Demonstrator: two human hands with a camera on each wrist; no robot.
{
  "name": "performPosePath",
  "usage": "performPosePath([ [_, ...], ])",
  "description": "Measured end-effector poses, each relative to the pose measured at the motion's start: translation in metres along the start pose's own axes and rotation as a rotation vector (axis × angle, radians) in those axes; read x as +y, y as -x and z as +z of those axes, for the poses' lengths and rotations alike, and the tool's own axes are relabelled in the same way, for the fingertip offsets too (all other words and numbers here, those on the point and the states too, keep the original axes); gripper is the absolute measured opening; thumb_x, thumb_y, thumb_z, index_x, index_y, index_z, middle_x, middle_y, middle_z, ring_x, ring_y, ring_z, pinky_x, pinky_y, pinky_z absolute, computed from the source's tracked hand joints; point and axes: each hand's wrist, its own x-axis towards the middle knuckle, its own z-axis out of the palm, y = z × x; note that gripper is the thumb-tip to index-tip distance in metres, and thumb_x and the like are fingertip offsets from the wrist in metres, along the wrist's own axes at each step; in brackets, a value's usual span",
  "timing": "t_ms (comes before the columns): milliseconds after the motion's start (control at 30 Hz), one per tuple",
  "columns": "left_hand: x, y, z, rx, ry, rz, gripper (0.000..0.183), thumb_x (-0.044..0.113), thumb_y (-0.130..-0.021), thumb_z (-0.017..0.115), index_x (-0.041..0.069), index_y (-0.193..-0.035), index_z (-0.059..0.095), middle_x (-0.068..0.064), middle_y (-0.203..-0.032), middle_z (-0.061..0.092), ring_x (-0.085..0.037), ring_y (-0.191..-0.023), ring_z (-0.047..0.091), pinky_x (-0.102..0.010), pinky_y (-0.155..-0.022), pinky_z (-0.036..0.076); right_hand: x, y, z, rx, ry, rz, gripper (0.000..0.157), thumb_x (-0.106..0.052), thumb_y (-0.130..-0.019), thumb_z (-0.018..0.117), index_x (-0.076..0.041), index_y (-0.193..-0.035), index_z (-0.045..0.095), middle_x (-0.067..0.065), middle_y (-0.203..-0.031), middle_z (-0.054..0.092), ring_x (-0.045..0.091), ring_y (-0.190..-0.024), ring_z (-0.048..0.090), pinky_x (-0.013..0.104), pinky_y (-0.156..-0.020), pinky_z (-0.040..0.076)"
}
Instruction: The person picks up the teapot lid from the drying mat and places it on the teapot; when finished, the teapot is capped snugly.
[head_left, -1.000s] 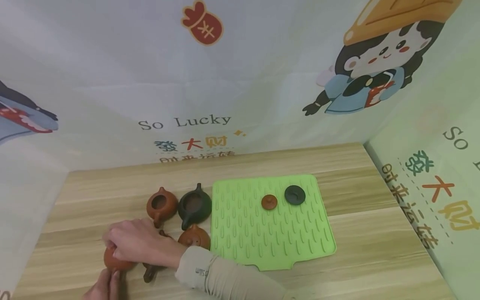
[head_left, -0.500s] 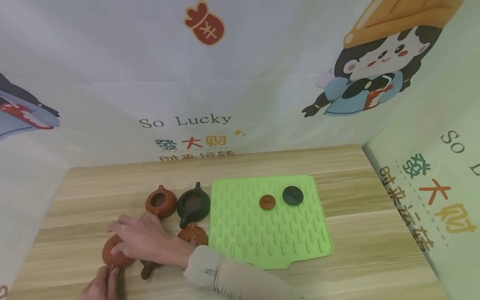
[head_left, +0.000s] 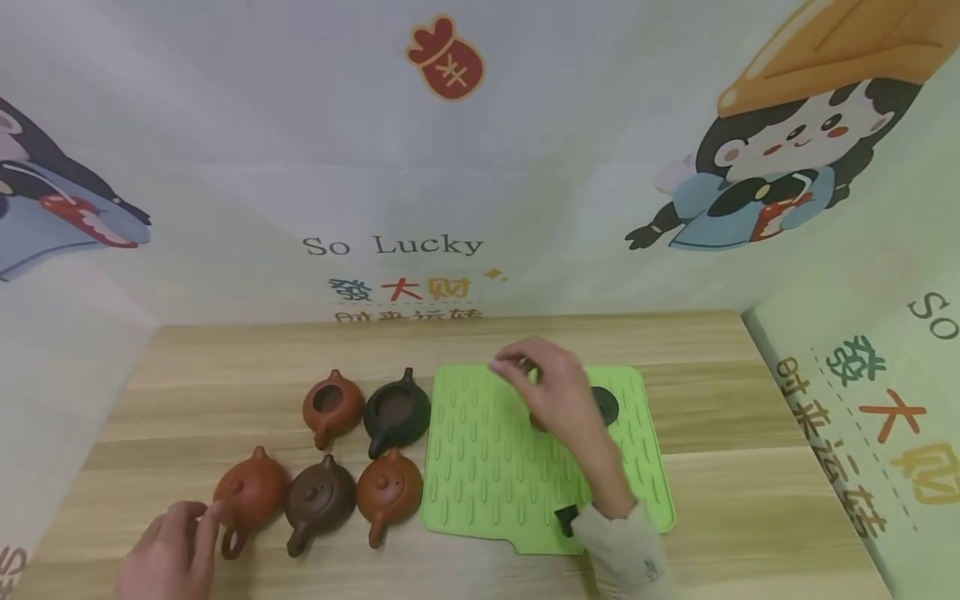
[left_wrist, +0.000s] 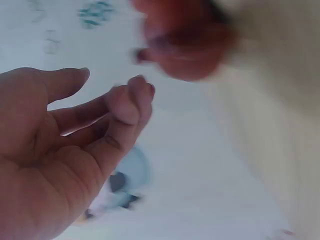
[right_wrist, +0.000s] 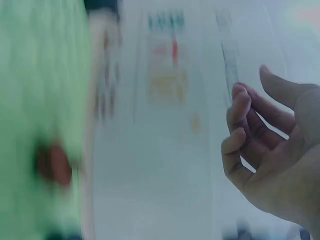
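My left hand [head_left: 168,550], fingers loosely bent and holding nothing, is beside the handle of a reddish teapot [head_left: 251,492]. The left wrist view shows a gap between its fingertips and the blurred teapot [left_wrist: 185,45]. Over the green mat [head_left: 465,500] hovers my right hand [head_left: 555,387], its fingers loosely curled around nothing. Beneath it a small reddish lid [right_wrist: 55,164] lies on the mat, mostly hidden in the head view. A black lid [head_left: 604,405] lies just right of that hand. A dark brown teapot [head_left: 321,497] and an orange-brown teapot [head_left: 390,486] have their lids on.
Behind the lidded row stand a lidless reddish teapot [head_left: 333,406] and a lidless black teapot [head_left: 397,412], close together. The black one is beside the mat's left edge. Printed cloth walls [head_left: 525,208] enclose the wooden table [head_left: 735,467] at the back and sides.
My right hand has left the reddish teapot at the left and swung right over the mat, uncovering the brown teapot. My left hand has let go of the handle and drawn slightly left.
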Motion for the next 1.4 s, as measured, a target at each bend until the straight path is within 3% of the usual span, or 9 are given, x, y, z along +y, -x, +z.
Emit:
performPosePath([
  [100, 0.047, -0.017, -0.017, -0.003, 0.062, 0.073, 0.018, 0.007, -0.108, 0.065, -0.011, -0.108, 0.069, -0.027, -0.092, 0.071, -0.049, -0.078, 0.071, -0.051, -0.064, 0.058, 0.021, 0.018, -0.042, 0.141, 0.042, 0.019, 0.009, -0.003, -0.097, 0.082, 0.001, -0.106, 0.079, 0.012, -0.096, 0.08, 0.015, -0.08, 0.07, 0.021, -0.072, 0.053],
  [233, 0.098, -0.038, -0.015, -0.032, 0.154, 0.199, 0.012, 0.002, -0.104, 0.071, -0.007, -0.112, 0.071, -0.021, -0.094, 0.072, -0.038, -0.078, 0.072, -0.052, -0.068, 0.059, 0.04, 0.036, -0.081, 0.247, 0.09, 0.031, 0.009, 0.004, -0.096, 0.081, 0.003, -0.104, 0.079, 0.014, -0.093, 0.078, 0.003, -0.077, 0.062, 0.013, -0.073, 0.044],
  [333, 0.127, -0.052, -0.009, -0.071, 0.201, 0.234, 0.01, 0.005, -0.104, 0.073, -0.002, -0.112, 0.073, -0.009, -0.087, 0.069, -0.02, -0.071, 0.064, -0.036, -0.059, 0.051, 0.05, 0.047, -0.099, 0.17, 0.12, 0.115, 0.01, 0.001, -0.097, 0.081, 0.001, -0.107, 0.08, 0.011, -0.092, 0.077, -0.003, -0.078, 0.059, 0.014, -0.073, 0.044],
  [467, 0.15, -0.067, 0.003, -0.095, 0.26, 0.23, 0.008, 0.008, -0.106, 0.073, 0.002, -0.111, 0.073, -0.006, -0.086, 0.067, -0.016, -0.072, 0.061, -0.033, -0.061, 0.048, 0.06, 0.055, -0.11, 0.039, 0.151, 0.232, 0.014, -0.006, -0.099, 0.081, -0.001, -0.112, 0.08, 0.009, -0.095, 0.078, -0.002, -0.081, 0.061, 0.019, -0.075, 0.048],
  [633, 0.145, -0.074, 0.031, -0.083, 0.28, 0.244, 0.01, 0.005, -0.105, 0.073, -0.004, -0.108, 0.071, -0.01, -0.082, 0.067, -0.02, -0.067, 0.061, -0.035, -0.06, 0.048, 0.073, 0.054, -0.108, -0.018, 0.113, 0.31, 0.018, -0.011, -0.102, 0.08, 0.0, -0.116, 0.079, 0.01, -0.097, 0.078, 0.003, -0.082, 0.063, 0.02, -0.078, 0.05],
  [800, 0.116, -0.072, 0.083, -0.007, 0.317, 0.266, 0.022, 0.014, -0.105, 0.075, -0.006, -0.102, 0.068, -0.013, -0.08, 0.068, -0.024, -0.064, 0.064, -0.042, -0.059, 0.05, 0.088, 0.052, -0.1, -0.06, 0.063, 0.384, 0.017, -0.011, -0.104, 0.077, 0.001, -0.115, 0.079, 0.016, -0.102, 0.078, 0.011, -0.086, 0.067, 0.023, -0.078, 0.052],
  [967, 0.094, -0.066, 0.113, -0.017, 0.317, 0.275, 0.037, 0.029, -0.108, 0.073, -0.004, -0.095, 0.062, -0.012, -0.074, 0.061, -0.023, -0.059, 0.058, -0.043, -0.054, 0.046, 0.098, 0.052, -0.093, -0.227, 0.052, 0.446, 0.021, -0.016, -0.103, 0.078, 0.002, -0.114, 0.076, 0.018, -0.111, 0.078, 0.027, -0.097, 0.072, 0.035, -0.082, 0.055],
  [1167, 0.114, -0.061, 0.089, -0.263, 0.221, 0.162, 0.033, 0.014, -0.099, 0.082, 0.001, -0.083, 0.056, -0.01, -0.067, 0.054, -0.031, -0.061, 0.06, -0.051, -0.06, 0.05, 0.103, 0.051, -0.088, -0.262, 0.055, 0.494, 0.022, -0.014, -0.101, 0.08, 0.005, -0.111, 0.073, 0.02, -0.109, 0.076, 0.025, -0.091, 0.069, 0.037, -0.079, 0.054],
  [1400, 0.087, -0.059, 0.123, -0.327, 0.145, 0.174, 0.041, 0.016, -0.099, 0.082, 0.007, -0.071, 0.054, -0.003, -0.062, 0.048, -0.023, -0.06, 0.055, -0.043, -0.056, 0.046, 0.107, 0.049, -0.082, -0.276, 0.045, 0.505, 0.019, -0.008, -0.099, 0.081, 0.007, -0.109, 0.073, 0.018, -0.102, 0.073, 0.02, -0.089, 0.064, 0.032, -0.078, 0.052],
])
